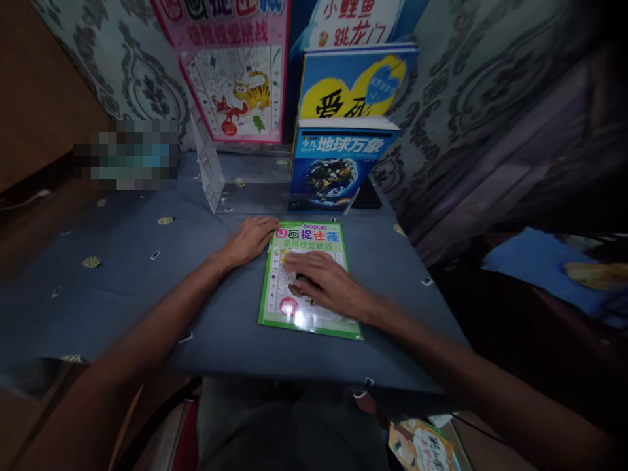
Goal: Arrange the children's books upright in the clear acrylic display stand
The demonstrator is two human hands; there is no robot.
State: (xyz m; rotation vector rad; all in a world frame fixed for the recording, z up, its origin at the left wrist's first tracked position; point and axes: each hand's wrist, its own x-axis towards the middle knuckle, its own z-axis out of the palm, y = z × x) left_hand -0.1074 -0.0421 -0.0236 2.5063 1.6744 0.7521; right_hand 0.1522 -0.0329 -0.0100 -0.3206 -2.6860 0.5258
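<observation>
A green-bordered picture book [314, 320] with Chinese lettering lies face up on the cloth-covered table in front of me. My right hand [333, 284] is over the middle of its cover, fingers stretched out to the left and a little blurred, hiding part of the picture. Beside the book's upper left edge rests my left hand [251, 241], fingers extended and their tips at the border. Neither hand is gripping anything. Behind the book stands a clear plastic rack [245, 196] with books in it.
In the rack are a pink book [235, 91], a blue globe book [336, 173] and a yellow-and-blue book [314, 75]. A dark flat object [367, 196] sits right of it. Another book [424, 445] is below the table's front edge. A blurred-out patch [132, 157] covers something at left.
</observation>
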